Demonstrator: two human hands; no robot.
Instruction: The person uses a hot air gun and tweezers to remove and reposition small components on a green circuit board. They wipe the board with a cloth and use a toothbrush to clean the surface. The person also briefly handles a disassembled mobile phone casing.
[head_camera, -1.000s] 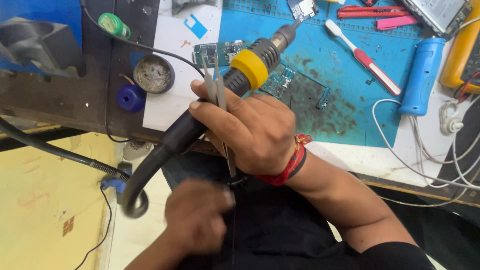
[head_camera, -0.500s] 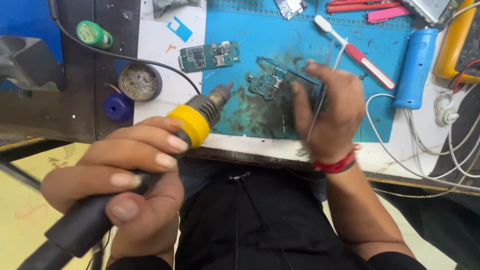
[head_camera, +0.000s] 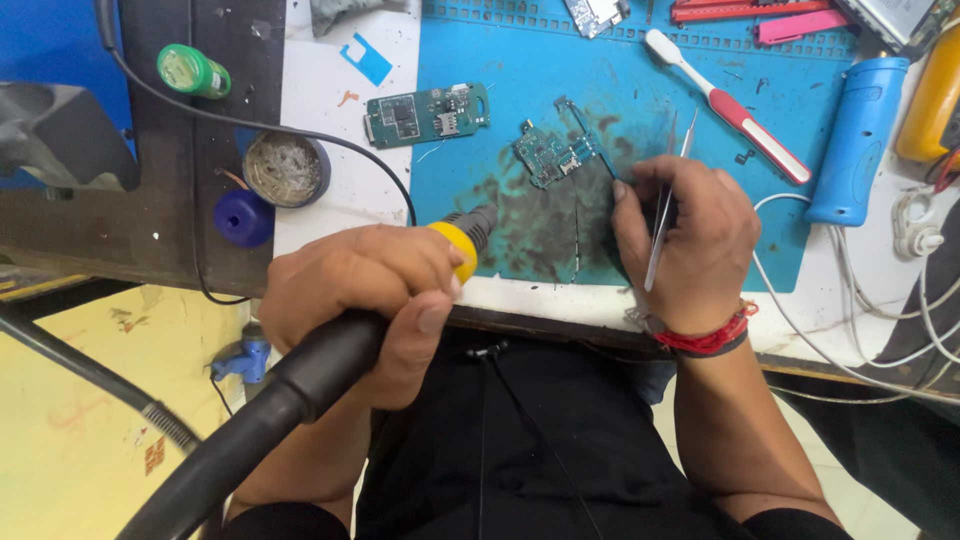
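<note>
My left hand (head_camera: 365, 300) grips a black hot-air tool (head_camera: 300, 390) with a yellow collar; its metal nozzle (head_camera: 475, 225) points at the stained blue work mat (head_camera: 620, 90). My right hand (head_camera: 690, 245) holds thin metal tweezers (head_camera: 662, 215), tips pointing away from me, and its fingertips touch the edge of a small green circuit board (head_camera: 555, 155) lying on the mat. A second green circuit board (head_camera: 427, 113) lies to the left on white paper.
A red-and-white toothbrush (head_camera: 725, 105), a blue cylinder (head_camera: 855, 140) and a yellow device (head_camera: 930, 95) lie at the right. A round tin (head_camera: 285, 168), a blue cap (head_camera: 243, 217) and a green roll (head_camera: 192, 70) sit at the left. White cables (head_camera: 900, 330) trail at the right.
The hot-air tool passed from my right hand to my left, which has drawn it back toward the table edge. My right hand moved with the tweezers to the small board.
</note>
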